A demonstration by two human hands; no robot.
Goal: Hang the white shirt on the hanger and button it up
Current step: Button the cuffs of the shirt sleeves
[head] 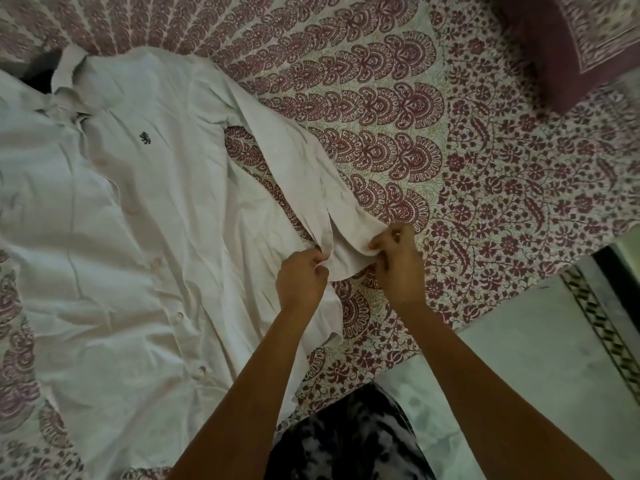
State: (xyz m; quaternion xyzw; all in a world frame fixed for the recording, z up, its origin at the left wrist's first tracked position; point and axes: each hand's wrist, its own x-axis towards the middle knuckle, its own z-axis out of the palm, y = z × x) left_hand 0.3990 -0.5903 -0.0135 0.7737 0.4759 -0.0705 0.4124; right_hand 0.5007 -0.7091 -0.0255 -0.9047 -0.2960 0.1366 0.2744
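Both hands pinch white shirt's creased cotton cuff

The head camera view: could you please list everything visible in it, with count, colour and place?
white shirt: one, white with a small dark chest emblem, spread front-up on the bed, left and centre.
sleeve cuff: one, white, at the end of the shirt's outstretched sleeve, centre.
bedsheet: one, cream with maroon print, under the shirt.
pillow: one, maroon with printed border, top right corner.
floor: pale, with a dark patterned strip, lower right.
patterned garment: dark with pale blotches, worn by the person, bottom centre.
hanger: none clearly visible.
left hand: one, fingers pinching the cuff's edge.
right hand: one, fingers gripping the cuff.
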